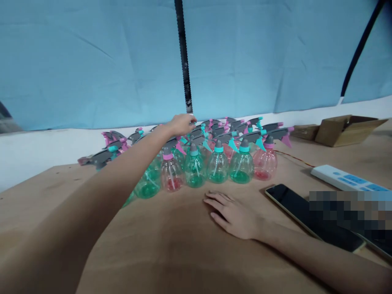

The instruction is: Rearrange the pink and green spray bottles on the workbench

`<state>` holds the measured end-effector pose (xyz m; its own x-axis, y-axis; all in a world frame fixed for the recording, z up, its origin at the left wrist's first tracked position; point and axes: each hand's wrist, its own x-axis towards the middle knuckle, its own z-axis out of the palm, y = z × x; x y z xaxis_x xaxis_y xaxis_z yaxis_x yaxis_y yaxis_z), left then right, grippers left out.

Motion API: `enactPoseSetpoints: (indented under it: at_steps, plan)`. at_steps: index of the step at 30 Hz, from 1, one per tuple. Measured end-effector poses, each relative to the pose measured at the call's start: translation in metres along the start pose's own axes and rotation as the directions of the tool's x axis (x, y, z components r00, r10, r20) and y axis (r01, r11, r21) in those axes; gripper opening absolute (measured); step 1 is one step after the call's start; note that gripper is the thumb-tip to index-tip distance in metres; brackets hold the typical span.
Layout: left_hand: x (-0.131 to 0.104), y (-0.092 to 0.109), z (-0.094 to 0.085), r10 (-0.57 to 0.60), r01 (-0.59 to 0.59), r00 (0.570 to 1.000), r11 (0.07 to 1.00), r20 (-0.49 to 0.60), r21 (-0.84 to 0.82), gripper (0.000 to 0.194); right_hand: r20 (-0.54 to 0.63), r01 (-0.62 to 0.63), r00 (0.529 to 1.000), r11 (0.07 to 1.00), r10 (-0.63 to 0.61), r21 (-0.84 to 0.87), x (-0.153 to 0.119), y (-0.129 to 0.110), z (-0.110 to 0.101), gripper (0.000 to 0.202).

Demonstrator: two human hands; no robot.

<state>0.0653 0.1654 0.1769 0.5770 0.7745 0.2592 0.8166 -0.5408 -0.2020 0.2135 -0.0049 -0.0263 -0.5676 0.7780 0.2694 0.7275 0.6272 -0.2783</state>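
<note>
My left hand (183,124) reaches across the table to the back of a group of spray bottles. Its fingers curl down among the grey spray heads, and what they hold, if anything, is hidden. Clear green bottles (195,168) with teal collars and triggers stand in front, beside clear pink ones (173,175) with pink collars. My forearm covers part of the group's left side. Palm down on the wood in front of the bottles lies my right hand (234,214), fingers stretched out, touching no bottle.
To the right lies a black phone (294,208), with a white and blue power strip (343,177) behind it. An open cardboard box (339,130) sits at the back right. Blue cloth (122,61) hangs behind the wooden table (171,245).
</note>
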Motion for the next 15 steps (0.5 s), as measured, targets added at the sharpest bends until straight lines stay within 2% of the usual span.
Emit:
enactPoseSetpoints:
  at_steps: [2, 6, 10, 15]
  plan:
    - [0.017, -0.007, 0.007, -0.027, 0.025, 0.993, 0.999, 0.111, 0.021, 0.039, 0.007, -0.004, 1.0, 1.0, 0.004, 0.0, 0.0, -0.001, -0.001, 0.044]
    - [0.031, -0.014, 0.023, -0.045, 0.041, 0.979, 0.999, 0.198, 0.021, 0.04, 0.001, -0.007, 1.0, 1.0, 0.007, 0.01, 0.001, -0.002, -0.001, 0.044]
    - [0.036, -0.016, 0.027, -0.062, 0.061, 0.976, 0.998, 0.207, 0.01, 0.038, -0.004, 0.002, 1.0, 1.0, -0.002, 0.022, 0.001, -0.002, -0.001, 0.043]
    - [0.03, -0.017, 0.018, -0.051, 0.054, 0.987, 0.998, 0.151, -0.017, 0.028, -0.01, 0.006, 1.0, 1.0, -0.006, 0.023, 0.002, -0.001, 0.0, 0.043]
